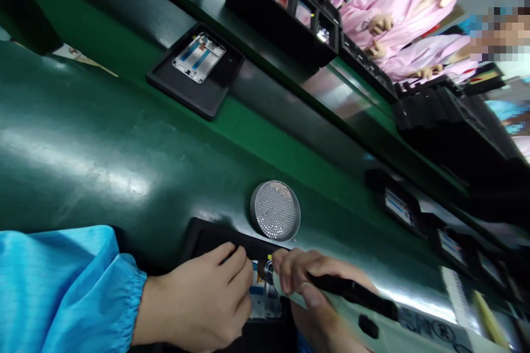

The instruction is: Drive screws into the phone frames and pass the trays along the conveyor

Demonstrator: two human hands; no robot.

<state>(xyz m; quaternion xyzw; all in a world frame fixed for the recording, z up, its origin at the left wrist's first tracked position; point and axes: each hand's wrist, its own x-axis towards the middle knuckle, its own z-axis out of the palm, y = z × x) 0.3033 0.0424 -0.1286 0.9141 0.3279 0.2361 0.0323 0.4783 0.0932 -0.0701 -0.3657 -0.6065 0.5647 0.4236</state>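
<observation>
My right hand (310,281) is wrapped round a pale green electric screwdriver (351,309) with a black lever along its side. The tool is tilted, and its metal nose points left at a phone frame (267,303); the bit's tip is hard to make out. That frame lies in a black tray (207,234) in front of me, partly covered by both hands. My left hand (207,298), in a blue sleeve, is closed with its fingers curled against the frame's left side. Its thumb and fingertips are mostly hidden.
Just beyond the tray stands a round perforated screw dish (275,210) with small screws at its far edge. Another phone frame (199,58) sits in a black tray (190,94) on the conveyor. Black boxes (281,27) line the far side, where people in pink sleeves work.
</observation>
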